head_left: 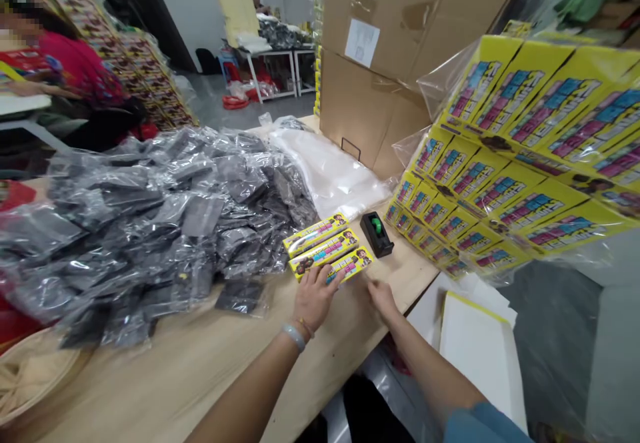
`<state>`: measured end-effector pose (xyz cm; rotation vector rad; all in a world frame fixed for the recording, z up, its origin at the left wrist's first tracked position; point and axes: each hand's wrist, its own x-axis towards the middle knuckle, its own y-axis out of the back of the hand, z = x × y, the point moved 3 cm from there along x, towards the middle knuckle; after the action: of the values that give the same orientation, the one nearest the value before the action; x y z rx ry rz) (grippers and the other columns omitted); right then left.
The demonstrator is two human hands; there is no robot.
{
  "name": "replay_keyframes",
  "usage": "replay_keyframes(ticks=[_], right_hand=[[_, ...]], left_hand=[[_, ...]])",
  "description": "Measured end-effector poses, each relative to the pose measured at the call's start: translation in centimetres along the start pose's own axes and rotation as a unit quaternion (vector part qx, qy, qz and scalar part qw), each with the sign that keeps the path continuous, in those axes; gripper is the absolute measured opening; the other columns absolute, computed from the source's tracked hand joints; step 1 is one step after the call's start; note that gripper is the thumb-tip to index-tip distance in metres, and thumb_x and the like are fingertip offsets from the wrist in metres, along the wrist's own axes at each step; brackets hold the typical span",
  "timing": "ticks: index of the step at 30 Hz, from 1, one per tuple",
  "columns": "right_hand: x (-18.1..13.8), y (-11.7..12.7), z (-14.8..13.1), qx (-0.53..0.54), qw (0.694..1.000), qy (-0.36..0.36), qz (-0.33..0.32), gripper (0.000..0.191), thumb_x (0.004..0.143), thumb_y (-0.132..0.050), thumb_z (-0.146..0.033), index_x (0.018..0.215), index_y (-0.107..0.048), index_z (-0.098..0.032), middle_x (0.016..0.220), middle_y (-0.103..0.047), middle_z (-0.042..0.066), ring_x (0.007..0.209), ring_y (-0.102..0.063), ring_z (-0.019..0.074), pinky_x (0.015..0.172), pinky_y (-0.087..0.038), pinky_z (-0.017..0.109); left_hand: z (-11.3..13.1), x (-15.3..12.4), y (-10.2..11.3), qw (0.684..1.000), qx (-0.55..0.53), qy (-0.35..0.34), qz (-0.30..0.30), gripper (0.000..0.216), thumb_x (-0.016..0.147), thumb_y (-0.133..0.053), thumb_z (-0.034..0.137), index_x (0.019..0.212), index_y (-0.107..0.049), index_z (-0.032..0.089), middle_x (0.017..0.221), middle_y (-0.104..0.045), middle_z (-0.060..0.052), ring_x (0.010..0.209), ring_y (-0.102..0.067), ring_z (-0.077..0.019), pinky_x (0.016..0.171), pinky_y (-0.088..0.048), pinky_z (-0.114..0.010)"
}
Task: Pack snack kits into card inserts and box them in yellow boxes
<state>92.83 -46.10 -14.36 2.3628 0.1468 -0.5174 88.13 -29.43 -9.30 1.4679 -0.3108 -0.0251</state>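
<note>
Three slim yellow boxes (320, 246) with colourful printing lie side by side on the wooden table, apparently under shiny clear film. My left hand (314, 296) rests on the nearest box, its fingers spread over the top. A bracelet circles that wrist. Just off the boxes' right end is my right hand (383, 299), its fingers curled together low over the table. Whatever they may pinch is hidden. Beyond it stands a black tape dispenser (379, 235) with a green core. One dark packet in clear plastic (241, 296) lies left of my left hand.
A large heap of grey packets (165, 203) covers the table's left side. White plastic bags (325, 166) lie behind the boxes, before a tall carton (385, 49). Film-wrapped yellow boxes (480, 163) tower at right, above an open white box (475, 349). A person (75, 63) sits far left.
</note>
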Motion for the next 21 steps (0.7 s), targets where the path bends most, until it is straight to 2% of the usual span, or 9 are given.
replay_keyframes(ticks=[3, 6, 8, 11, 13, 17, 21], right_hand=[[1.8, 4.0, 1.3, -0.083, 0.996, 0.022, 0.040, 0.034, 0.079, -0.031, -0.035, 0.061, -0.053, -0.018, 0.065, -0.056, 0.007, 0.071, -0.054, 0.0199, 0.063, -0.041, 0.028], [6.2, 7.1, -0.7, -0.092, 0.994, 0.023, 0.051, 0.025, 0.079, -0.033, -0.027, 0.090, -0.054, -0.017, 0.092, -0.056, 0.009, 0.090, -0.052, 0.0190, 0.074, -0.042, 0.028], [9.4, 7.5, -2.5, -0.089, 0.996, -0.001, 0.009, 0.024, 0.077, -0.040, -0.027, 0.095, -0.053, -0.017, 0.089, -0.057, 0.009, 0.083, -0.055, 0.0183, 0.068, -0.045, 0.029], [12.2, 6.8, -3.9, -0.066, 0.995, -0.039, -0.060, 0.021, 0.077, -0.041, -0.024, 0.091, -0.052, -0.015, 0.071, -0.058, 0.004, 0.061, -0.057, 0.0159, 0.052, -0.046, 0.029], [12.4, 6.5, -3.8, -0.049, 0.994, -0.039, -0.089, 0.018, 0.076, -0.040, -0.021, 0.090, -0.051, -0.015, 0.065, -0.057, 0.002, 0.057, -0.057, 0.0148, 0.048, -0.046, 0.028], [11.1, 6.8, -1.9, -0.036, 0.994, 0.018, -0.099, 0.018, 0.080, -0.036, -0.022, 0.089, -0.050, -0.017, 0.073, -0.058, 0.003, 0.070, -0.058, 0.0136, 0.055, -0.047, 0.024], [9.4, 8.0, 0.8, -0.103, 0.989, 0.059, -0.087, 0.013, 0.075, -0.044, -0.025, 0.077, -0.054, -0.016, 0.072, -0.057, 0.006, 0.073, -0.057, 0.0195, 0.058, -0.045, 0.029]], left_hand=[[0.0, -0.2, 0.7, 1.000, -0.016, 0.008, 0.000, 0.048, 0.079, -0.046, 0.022, 0.123, -0.036, 0.036, 0.114, -0.048, -0.006, 0.110, -0.038, -0.0228, 0.088, -0.035, -0.040], [-0.3, -1.1, 1.5, 1.000, -0.021, 0.010, -0.003, 0.054, 0.073, -0.051, 0.021, 0.124, -0.037, 0.032, 0.124, -0.043, -0.006, 0.119, -0.030, -0.0261, 0.096, -0.025, -0.045], [-0.7, -1.8, 1.7, 0.999, -0.011, 0.032, -0.003, 0.056, 0.071, -0.054, 0.027, 0.124, -0.037, 0.030, 0.132, -0.034, -0.008, 0.124, -0.021, -0.0301, 0.098, -0.019, -0.050], [-1.5, -2.5, 1.3, 0.997, 0.007, 0.082, -0.007, 0.059, 0.070, -0.055, 0.032, 0.125, -0.036, 0.026, 0.135, -0.029, -0.012, 0.125, -0.016, -0.0340, 0.096, -0.021, -0.053], [-1.9, -2.5, 0.9, 0.995, 0.013, 0.096, -0.011, 0.057, 0.071, -0.054, 0.030, 0.125, -0.036, 0.025, 0.134, -0.030, -0.013, 0.124, -0.019, -0.0335, 0.094, -0.025, -0.052], [-2.2, -2.1, 0.0, 0.996, 0.021, 0.090, -0.005, 0.055, 0.072, -0.051, 0.026, 0.125, -0.037, 0.019, 0.133, -0.033, -0.013, 0.123, -0.023, -0.0311, 0.096, -0.025, -0.050], [-2.6, -2.2, -0.6, 0.996, 0.022, 0.083, -0.001, 0.058, 0.072, -0.051, 0.028, 0.125, -0.035, 0.010, 0.132, -0.034, -0.015, 0.123, -0.022, -0.0301, 0.098, -0.026, -0.046]])
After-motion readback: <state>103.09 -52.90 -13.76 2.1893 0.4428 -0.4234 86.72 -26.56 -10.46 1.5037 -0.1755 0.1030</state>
